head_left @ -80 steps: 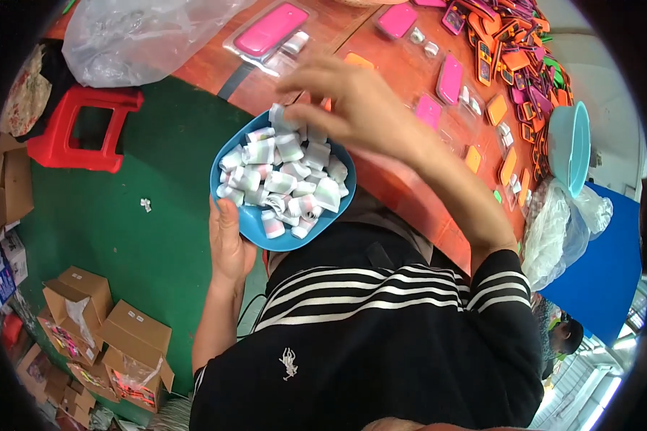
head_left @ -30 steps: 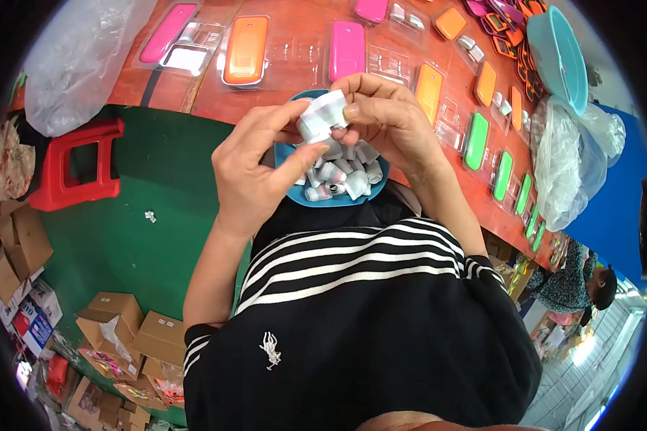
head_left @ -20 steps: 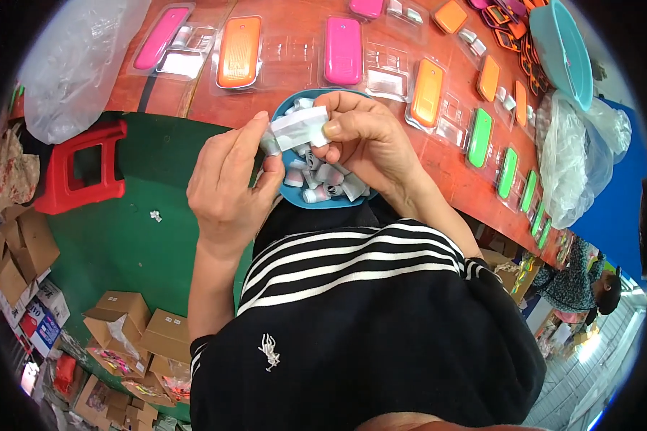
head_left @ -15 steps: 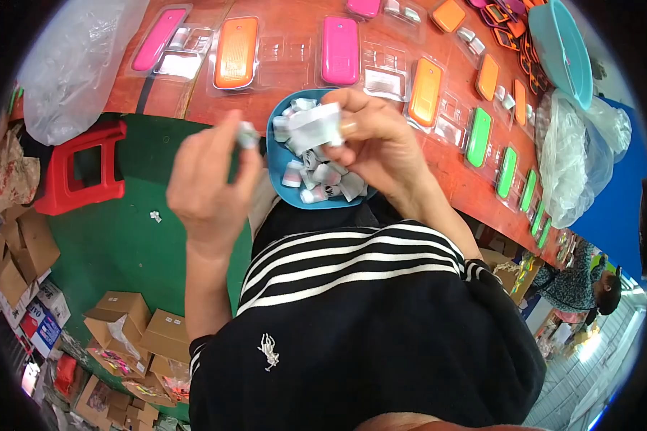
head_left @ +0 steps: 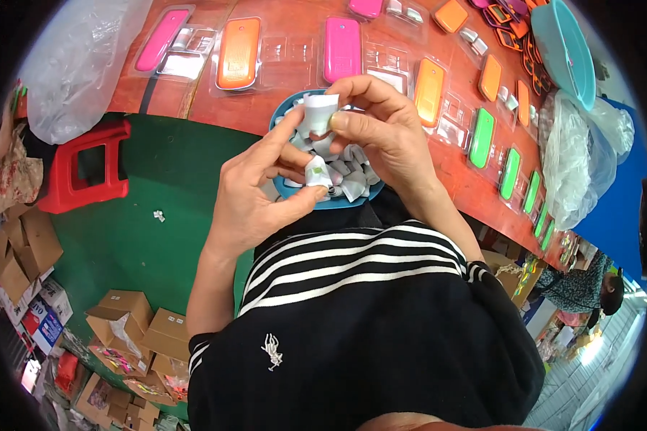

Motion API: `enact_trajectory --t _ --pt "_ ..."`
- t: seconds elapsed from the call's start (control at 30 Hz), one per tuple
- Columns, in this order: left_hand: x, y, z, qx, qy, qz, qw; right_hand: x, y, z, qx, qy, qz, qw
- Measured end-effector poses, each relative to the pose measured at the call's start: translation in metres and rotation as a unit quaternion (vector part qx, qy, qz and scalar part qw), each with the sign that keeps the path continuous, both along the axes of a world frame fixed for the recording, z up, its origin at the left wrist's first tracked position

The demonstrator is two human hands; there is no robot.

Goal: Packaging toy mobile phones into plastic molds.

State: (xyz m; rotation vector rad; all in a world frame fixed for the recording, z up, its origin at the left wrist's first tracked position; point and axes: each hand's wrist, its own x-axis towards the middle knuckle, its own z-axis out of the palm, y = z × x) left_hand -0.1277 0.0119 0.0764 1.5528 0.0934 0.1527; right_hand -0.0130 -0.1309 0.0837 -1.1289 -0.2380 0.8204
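Observation:
A blue bowl (head_left: pixel 352 202) full of several small white folded paper packets rests on my lap at the edge of the red-brown table (head_left: pixel 280 86). My right hand (head_left: pixel 384 133) holds up a bundle of white packets (head_left: pixel 319 115) over the bowl, pinched between thumb and fingers. My left hand (head_left: pixel 255 194) is right beside it, index finger touching the bundle and thumb pressing a single white packet (head_left: pixel 318 172) against the fingers. Both hands cover much of the bowl.
Clear blister trays holding pink (head_left: pixel 342 49), orange (head_left: pixel 237 52) and green (head_left: pixel 482 138) flat cases line the table. A teal basin (head_left: pixel 564 50) and clear plastic bags (head_left: pixel 579 165) stand at the right. A red stool (head_left: pixel 86 169) and cardboard boxes (head_left: pixel 133 327) sit on the green floor at left.
My left hand, which had swung out to the left with one packet, has come back to the right hand over the bowl. The right hand still holds the bundle.

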Motion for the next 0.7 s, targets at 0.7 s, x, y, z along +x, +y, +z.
enact_trajectory --t 0.7 --pt "-0.013 0.034 -0.001 -0.173 0.003 0.157 0.972 0.059 0.091 0.021 -0.126 -0.35 0.151 0.916"
